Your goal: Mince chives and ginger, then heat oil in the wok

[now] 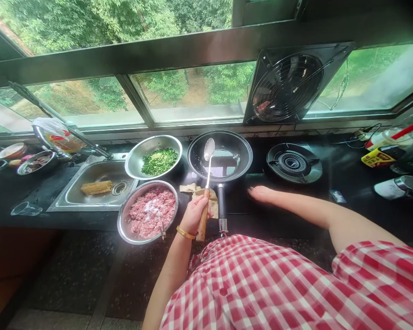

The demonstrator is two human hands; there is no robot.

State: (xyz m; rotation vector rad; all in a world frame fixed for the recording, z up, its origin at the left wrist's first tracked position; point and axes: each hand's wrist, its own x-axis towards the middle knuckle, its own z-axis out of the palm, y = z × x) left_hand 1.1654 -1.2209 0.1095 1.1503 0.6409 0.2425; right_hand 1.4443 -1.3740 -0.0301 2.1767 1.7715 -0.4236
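My left hand (193,213) is wrapped round the wooden handle of a metal ladle (209,169), whose bowl hangs over a dark wok (194,160). The wok rests on the left burner, with a little shiny liquid inside and its black handle pointing at me. Beneath my left hand lies a beige cloth (189,188). My right hand (259,193) reaches to the stove's dark front between the two burners. Its fingers are bent together, and what they grip is hidden. Left of my left hand, a steel bowl (121,227) holds minced pink meat topped with white powder.
Another steel bowl (130,161) with chopped greens stands behind the meat. Further left are a sink (72,195) with a loofah-like brown thing (96,187) and a clear plastic cup (25,209). The bare right burner (293,164) is beneath a fan (289,85). Jars and a yellow package (376,158) stand far right.
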